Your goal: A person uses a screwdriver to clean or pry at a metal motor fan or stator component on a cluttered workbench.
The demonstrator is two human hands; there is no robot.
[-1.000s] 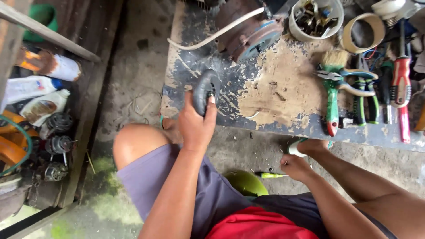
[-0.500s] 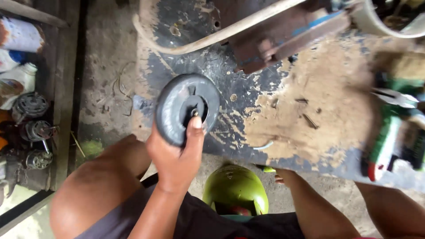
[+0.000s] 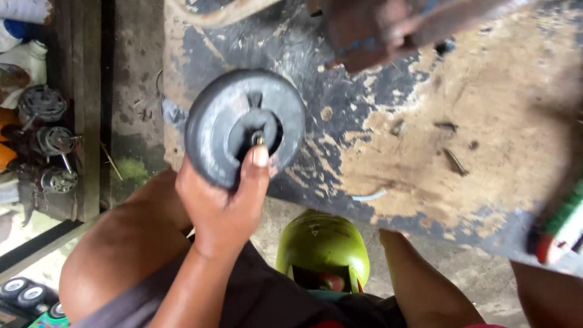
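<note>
My left hand [image 3: 221, 209] grips a dark grey round disc [image 3: 212, 124] by its lower edge, tilted up above the worn board [image 3: 388, 152]. My forefinger reaches to the raised hub and the small metal shaft at the disc's centre. My right forearm comes in at the lower right. My right hand [image 3: 392, 238] ends at the board's near edge, its fingers hidden, so what it holds cannot be made out.
A green gas cylinder [image 3: 322, 246] stands between my knees under the board's edge. A blurred rusty motor part [image 3: 388, 30] is at the top. Loose screws [image 3: 455, 161] lie on the bare wood. A red-and-green tool handle [image 3: 562, 231] is at the right; small motors [image 3: 51, 143] sit at the left.
The view has closed in on the board. My left hand has lifted the disc off the board's edge and turned its face up toward me. My right hand stays low by the edge.
</note>
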